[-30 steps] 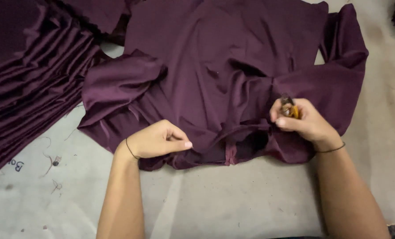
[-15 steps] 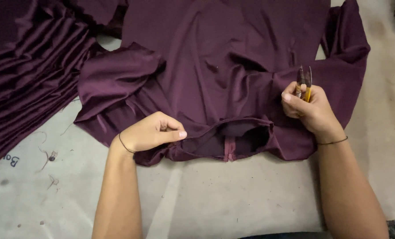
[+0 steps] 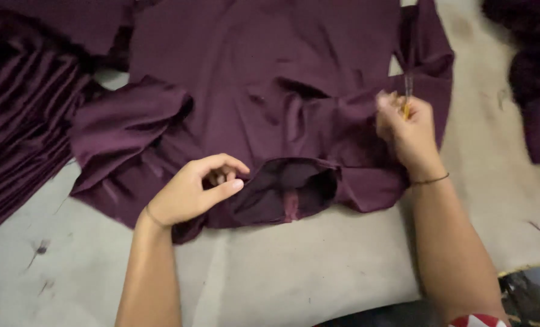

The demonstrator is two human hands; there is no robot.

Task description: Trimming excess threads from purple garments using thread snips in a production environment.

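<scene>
We record a grey work table [image 3: 318,272], worn and marked with small dark scuffs, carrying all the goods in view. Spread across its middle lies a dark purple garment [image 3: 264,79], front down toward us, with its neck opening [image 3: 291,184] at the near edge and a sleeve bunched to either side. At the far left we note a stack of purple fabric pieces [image 3: 22,121] of the same colour, layered edge over edge; at the far right a dark heap of cloth [image 3: 530,72], apart from the garment.

Our left hand [image 3: 191,191] rests on the garment just left of the neck opening, fingers curled and loosely pinching the fabric edge. Our right hand [image 3: 406,127] is closed around small thread snips [image 3: 407,97], blades pointing away, over the right sleeve. A thin band circles each wrist.
</scene>
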